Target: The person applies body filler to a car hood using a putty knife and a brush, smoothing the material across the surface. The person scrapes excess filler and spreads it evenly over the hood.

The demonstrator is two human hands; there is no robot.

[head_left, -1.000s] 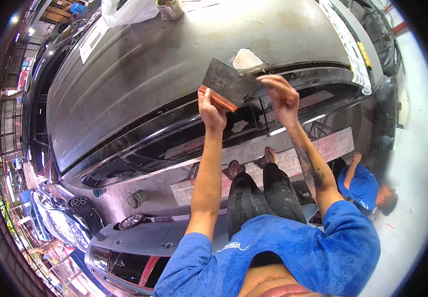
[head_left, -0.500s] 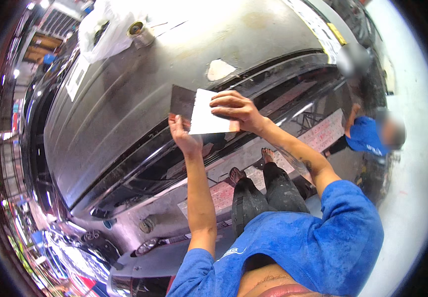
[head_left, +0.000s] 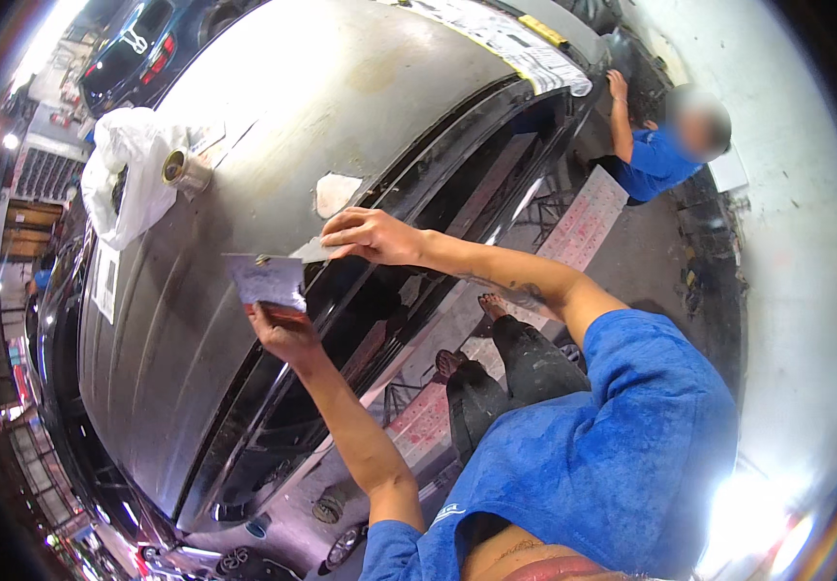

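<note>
My left hand [head_left: 285, 332] grips the reddish edge of a dark flat filler spreader [head_left: 265, 279], its blade raised over the car roof. A small dab of paste sits on the blade's upper edge. Close beside it, my right hand [head_left: 377, 237] pinches a pale thin spreader [head_left: 310, 251], now seen nearly edge-on. Both hands are above the near side of the grey, bare-looking car roof [head_left: 186, 290]. Just beyond my right hand, an irregular whitish filler patch [head_left: 338, 194] marks the roof near its edge.
An open tin [head_left: 186, 174] and a white plastic bag [head_left: 137, 184] rest on the roof to the left. Masking paper [head_left: 505, 44] covers its far right part. A co-worker in blue [head_left: 665, 165] reaches toward the car. A red-spotted plank [head_left: 588, 223] runs alongside the car.
Both hands have moved left in the picture as the view shifted. The pale spreader, earlier broad and overlapping the dark one, has turned nearly edge-on and come apart from it.
</note>
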